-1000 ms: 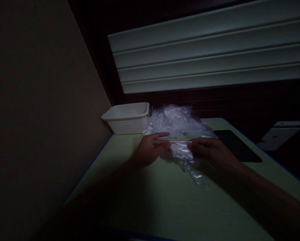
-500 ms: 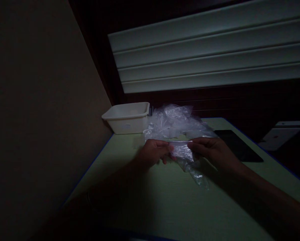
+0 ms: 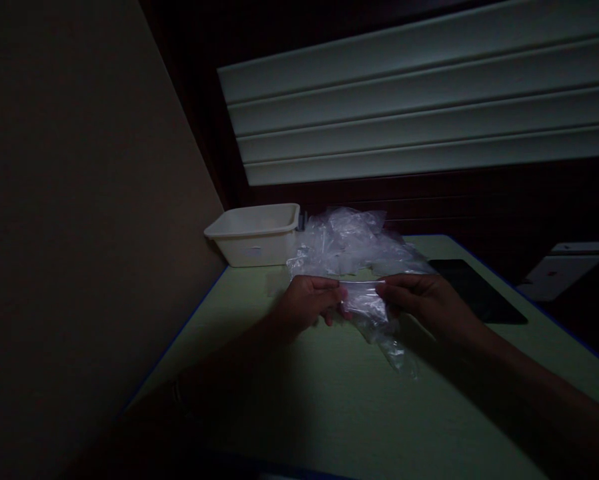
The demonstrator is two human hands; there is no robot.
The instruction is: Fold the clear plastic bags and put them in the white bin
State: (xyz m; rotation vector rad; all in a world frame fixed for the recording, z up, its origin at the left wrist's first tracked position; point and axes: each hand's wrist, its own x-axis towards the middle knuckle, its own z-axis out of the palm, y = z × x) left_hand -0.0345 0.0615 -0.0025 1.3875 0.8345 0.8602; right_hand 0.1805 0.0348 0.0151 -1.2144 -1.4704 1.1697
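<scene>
A clear plastic bag (image 3: 367, 303) is stretched between my two hands above the table, its lower end hanging crumpled toward the right. My left hand (image 3: 312, 300) pinches its left side between thumb and fingers. On the opposite side, my right hand (image 3: 417, 297) grips the bag's upper right corner the same way. Just behind the hands lies a loose pile of clear plastic bags (image 3: 349, 237). The scene is dim, and the fingers behind the film are partly hidden.
A white plastic bin (image 3: 259, 250) stands at the back left, against the wall. A dark flat tablet-like object (image 3: 479, 293) lies to the right on the pale green table (image 3: 369, 427). A white box-like object (image 3: 562, 273) is beyond the table's right edge. White slats (image 3: 419, 113) rise behind.
The film between my hands has shifted slightly and looks smoother across its top. Both hands hold nearly the same position and grip.
</scene>
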